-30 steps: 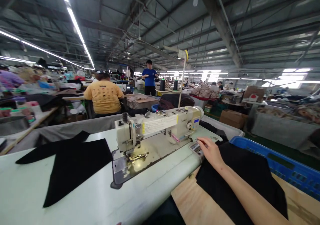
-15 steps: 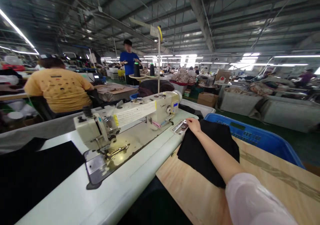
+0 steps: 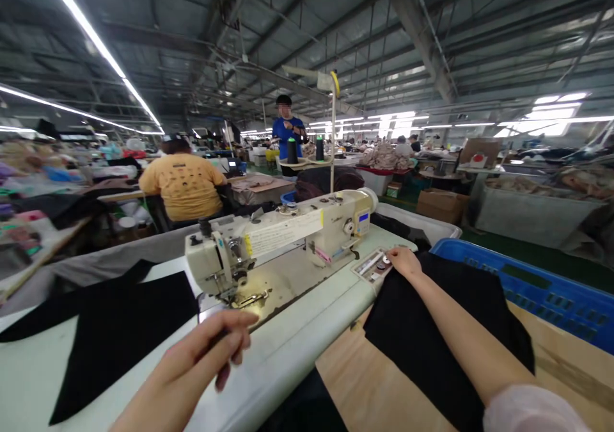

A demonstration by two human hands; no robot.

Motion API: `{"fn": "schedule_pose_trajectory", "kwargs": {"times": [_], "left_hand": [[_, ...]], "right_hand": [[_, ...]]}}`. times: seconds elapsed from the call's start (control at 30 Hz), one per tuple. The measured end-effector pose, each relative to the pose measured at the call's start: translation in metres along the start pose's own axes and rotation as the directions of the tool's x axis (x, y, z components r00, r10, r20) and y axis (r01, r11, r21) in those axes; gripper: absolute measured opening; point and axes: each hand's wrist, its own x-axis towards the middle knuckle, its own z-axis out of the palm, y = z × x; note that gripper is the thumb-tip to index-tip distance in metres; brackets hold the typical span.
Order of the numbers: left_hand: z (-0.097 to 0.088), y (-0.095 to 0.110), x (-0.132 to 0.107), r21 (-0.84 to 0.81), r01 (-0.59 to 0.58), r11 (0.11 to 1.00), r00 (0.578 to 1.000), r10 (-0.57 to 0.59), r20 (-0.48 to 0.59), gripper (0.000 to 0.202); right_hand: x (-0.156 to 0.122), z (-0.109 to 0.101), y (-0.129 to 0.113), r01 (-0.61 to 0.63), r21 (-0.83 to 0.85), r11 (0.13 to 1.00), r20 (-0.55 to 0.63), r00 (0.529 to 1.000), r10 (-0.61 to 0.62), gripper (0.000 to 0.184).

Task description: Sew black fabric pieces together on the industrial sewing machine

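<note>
My left hand (image 3: 206, 355) hovers over the front of the pale sewing table (image 3: 288, 329), just before the needle area of the sewing machine (image 3: 283, 240). Its fingers are loosely bent and apart, with nothing in them. At the table's right end, my right hand (image 3: 405, 264) has its fingers together at the edge of a small inset tray (image 3: 369, 264) with bobbins. Whether they pinch anything is hidden. Beneath the right wrist and forearm, a black fabric piece (image 3: 432, 329) lies on a wooden board (image 3: 384, 381). Another black fabric piece (image 3: 129, 323) rests left of the machine.
A blue plastic basket (image 3: 566, 297) stands beyond the board at right. Behind the machine rises a thread stand (image 3: 332, 137) with two dark cones. A person in yellow (image 3: 185, 185) sits at the left; another in blue (image 3: 288, 131) stands farther back.
My left hand has come into view from below, in front of the machine. The view has turned left. My right hand stays at the tray.
</note>
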Motion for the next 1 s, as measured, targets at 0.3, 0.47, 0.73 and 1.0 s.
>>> {"fn": "schedule_pose_trajectory", "kwargs": {"times": [0.3,0.47,0.73,1.0], "left_hand": [[0.008,0.145,0.171,0.839,-0.330,0.433,0.853,0.518,0.068,0.037],[0.020,0.165,0.234,0.846,-0.223,0.484,0.956,0.277,0.094,0.021],[0.029,0.168,0.260,0.861,-0.023,0.508,1.000,0.007,0.023,0.028],[0.019,0.165,0.255,0.880,-0.113,0.462,0.982,0.189,0.027,0.032]], "right_hand": [[-0.010,-0.029,-0.046,0.231,0.012,0.973,-0.133,0.965,-0.227,0.020],[-0.040,-0.031,-0.101,0.480,0.059,0.876,-0.039,0.877,-0.478,0.022],[-0.072,0.012,-0.171,0.561,-0.019,0.828,0.077,0.826,-0.558,0.016],[-0.069,0.019,-0.179,0.461,0.120,0.879,0.084,0.878,-0.472,0.013]]}}
